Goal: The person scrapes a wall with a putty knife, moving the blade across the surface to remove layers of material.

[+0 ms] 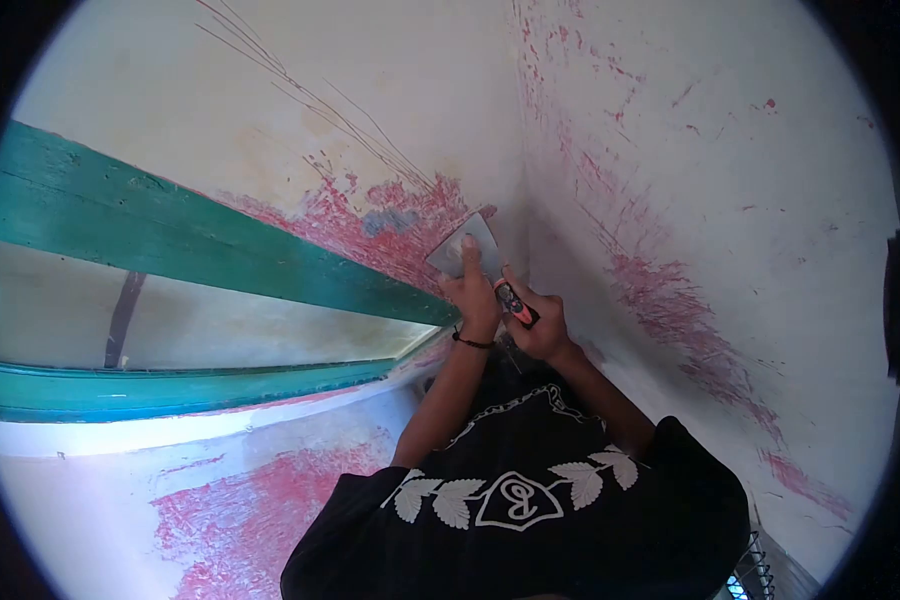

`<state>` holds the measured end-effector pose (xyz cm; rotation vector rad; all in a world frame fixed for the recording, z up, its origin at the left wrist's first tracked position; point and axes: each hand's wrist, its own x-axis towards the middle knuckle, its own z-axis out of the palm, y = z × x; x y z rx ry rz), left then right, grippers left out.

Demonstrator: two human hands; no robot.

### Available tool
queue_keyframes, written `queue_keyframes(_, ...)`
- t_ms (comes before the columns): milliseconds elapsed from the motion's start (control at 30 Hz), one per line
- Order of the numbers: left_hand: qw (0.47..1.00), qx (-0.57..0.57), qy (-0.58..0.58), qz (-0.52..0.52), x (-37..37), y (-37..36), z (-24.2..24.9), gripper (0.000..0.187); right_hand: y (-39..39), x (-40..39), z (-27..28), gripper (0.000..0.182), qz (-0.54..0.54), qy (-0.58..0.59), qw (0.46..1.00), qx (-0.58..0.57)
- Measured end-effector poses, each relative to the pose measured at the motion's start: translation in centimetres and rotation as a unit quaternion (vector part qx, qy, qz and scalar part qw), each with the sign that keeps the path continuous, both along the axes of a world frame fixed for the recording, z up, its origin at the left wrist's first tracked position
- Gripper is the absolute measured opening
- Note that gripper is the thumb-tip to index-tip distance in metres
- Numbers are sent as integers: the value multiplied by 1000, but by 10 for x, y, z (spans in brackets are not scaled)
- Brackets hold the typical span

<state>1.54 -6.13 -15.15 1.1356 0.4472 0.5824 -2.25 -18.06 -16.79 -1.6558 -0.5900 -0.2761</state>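
Note:
A wide flat scraper blade (462, 243) lies against the wall near the corner, beside a patch of scratched red paint (370, 225). My left hand (474, 295) is closed on the scraper, with its fingers pressed on the blade. The scraper's red and black handle (516, 304) sticks out to the lower right. Around that handle, the fingers of my right hand (543, 325) are wrapped. A dark bracelet is on my left wrist.
A green wooden frame (190, 235) runs along the wall at the left, with a lower green rail (170, 393) beneath it. The right wall (770, 200) bears more scratched red patches. Metal wire coils (757, 565) show at the lower right.

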Motion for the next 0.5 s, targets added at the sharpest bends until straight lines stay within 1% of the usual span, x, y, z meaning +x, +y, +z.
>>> queue_keyframes(67, 1000, -18, -3, 3, 2, -1, -4, 36, 0, 2, 3, 68, -9, -12, 1000, 6)
queue_keyframes(167, 997, -62, 5, -51, -1, 0, -4, 26, -8, 8, -19, 67, -7, 10, 998, -63)
queue_keyframes(267, 998, -46, -16, -43, 4, 2, -19, 34, -6, 15, -30, 67, -12, -27, 999, -46)
queue_keyframes(333, 999, -21, -36, -33, 12, 5, -2, 34, 1, 20, 4, 67, -12, -32, 999, -1)
queue_keyframes(367, 999, -10, -40, -27, 11, 5, 7, 34, 3, 18, 10, 67, -7, -26, 1000, 8)
queue_keyframes(433, 997, -11, -56, -57, 9, 3, 43, 33, 6, 21, 16, 67, 4, -12, 1000, 14)
queue_keyframes(467, 995, -12, -69, -74, 11, 2, 54, 33, 5, 25, 17, 67, 10, -10, 1000, 11)
queue_keyframes(500, 995, -18, -55, -76, 11, 1, 54, 33, 4, 27, 17, 67, 7, -17, 1000, 5)
